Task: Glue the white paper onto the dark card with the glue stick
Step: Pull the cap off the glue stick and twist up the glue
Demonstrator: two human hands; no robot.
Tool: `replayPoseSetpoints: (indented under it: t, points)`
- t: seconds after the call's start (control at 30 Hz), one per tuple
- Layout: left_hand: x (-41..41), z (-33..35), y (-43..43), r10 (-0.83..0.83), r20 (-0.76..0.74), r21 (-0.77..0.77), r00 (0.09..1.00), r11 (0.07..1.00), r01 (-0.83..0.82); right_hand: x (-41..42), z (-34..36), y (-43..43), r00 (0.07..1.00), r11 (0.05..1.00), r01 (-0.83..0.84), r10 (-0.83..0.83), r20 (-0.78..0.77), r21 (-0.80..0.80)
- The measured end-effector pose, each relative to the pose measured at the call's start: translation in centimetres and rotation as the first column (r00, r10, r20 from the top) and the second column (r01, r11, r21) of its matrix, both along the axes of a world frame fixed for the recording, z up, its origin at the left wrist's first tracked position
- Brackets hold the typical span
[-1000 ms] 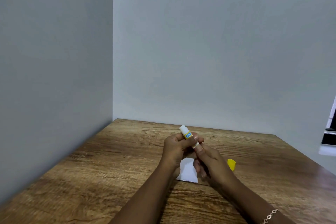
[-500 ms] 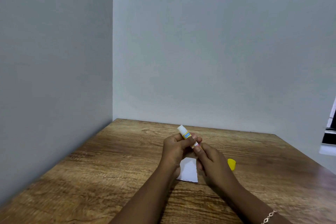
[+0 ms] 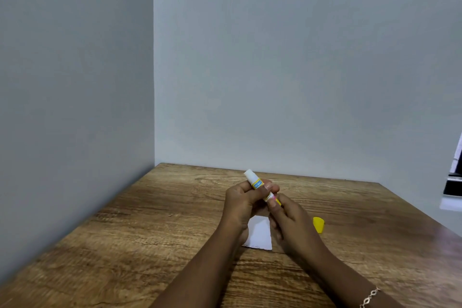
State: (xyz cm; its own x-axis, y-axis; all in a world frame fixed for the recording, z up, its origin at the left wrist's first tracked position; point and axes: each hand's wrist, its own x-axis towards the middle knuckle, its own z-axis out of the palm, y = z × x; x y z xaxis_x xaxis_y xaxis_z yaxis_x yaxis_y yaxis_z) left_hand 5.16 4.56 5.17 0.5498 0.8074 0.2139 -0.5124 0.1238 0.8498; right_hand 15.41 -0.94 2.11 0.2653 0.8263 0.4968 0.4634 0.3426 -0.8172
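Observation:
Both hands hold the uncapped glue stick (image 3: 255,182) above the table, its white tip pointing up and away to the left. My left hand (image 3: 243,201) grips the yellow-and-blue labelled barrel. My right hand (image 3: 287,217) pinches the stick's lower end between thumb and fingers. Below the hands a white paper (image 3: 260,235) lies flat on the wooden table (image 3: 150,232), partly hidden by both wrists. The yellow cap (image 3: 318,224) lies on the table to the right of my right hand. I see no dark card; it may be hidden under the paper or hands.
Grey walls close off the table's left side and back. A dark and white object (image 3: 453,182) sits past the table's right edge. A bracelet (image 3: 370,297) is on my right wrist.
The hands have stayed in nearly the same place. The glue stick has dropped and tilted slightly, and my right fingers have shifted on its lower end.

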Motion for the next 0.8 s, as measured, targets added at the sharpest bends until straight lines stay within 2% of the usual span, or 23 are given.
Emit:
replayPoseSetpoints:
  t: [0.1,0.17,0.23,0.27,0.3,0.4,0.43,0.5,0.57,0.63,0.73,0.8]
  points:
    - [-0.1,0.1,0.2,-0.027,-0.029,0.053,0.999,0.998,0.029,-0.1,0.3,-0.1,0.939,0.987,-0.136,0.102,-0.327,-0.083]
    - [-0.2,0.2,0.2,-0.058,-0.020,0.060,0.998,0.996,0.059,0.2,0.6,-0.4,0.841,0.945,-0.279,0.153,-0.519,-0.173]
    - [-0.1,0.2,0.0,-0.077,-0.009,0.061,0.997,0.995,0.077,0.5,0.9,-0.5,0.719,0.889,-0.417,0.196,-0.667,-0.188]
    - [0.0,0.2,-0.1,-0.067,-0.011,0.066,0.998,0.996,0.067,0.5,1.0,-0.5,0.695,0.881,-0.435,0.197,-0.691,-0.186]
    - [0.0,0.2,-0.2,-0.045,-0.015,0.069,0.999,0.997,0.046,0.4,0.9,-0.4,0.725,0.895,-0.403,0.185,-0.663,-0.190]
    - [-0.1,0.1,0.0,0.019,0.000,0.043,1.000,0.999,-0.019,0.0,0.3,0.1,0.933,0.979,-0.175,0.130,-0.337,-0.106]
    - [-0.1,0.0,0.1,0.022,0.010,0.025,1.000,0.999,-0.023,-0.2,0.2,0.2,0.964,0.988,-0.138,0.119,-0.239,-0.065]
    - [-0.1,0.1,0.1,0.006,0.020,0.005,1.000,1.000,-0.006,-0.4,0.3,0.3,0.977,0.993,-0.111,0.102,-0.186,-0.038]
    - [-0.1,0.2,0.0,-0.014,-0.006,0.026,1.000,1.000,0.014,-0.3,0.4,0.2,0.963,0.991,-0.118,0.096,-0.251,-0.071]
    - [-0.1,0.4,-0.1,-0.030,-0.038,0.064,0.999,0.997,0.033,-0.2,0.6,-0.1,0.920,0.975,-0.172,0.107,-0.378,-0.142]
    - [-0.2,0.5,-0.1,-0.074,-0.026,0.080,0.997,0.994,0.076,0.2,1.0,-0.6,0.755,0.902,-0.381,0.175,-0.632,-0.205]
    - [-0.3,0.6,-0.2,-0.096,-0.022,0.086,0.995,0.991,0.097,0.4,1.3,-0.7,0.695,0.869,-0.452,0.204,-0.690,-0.199]
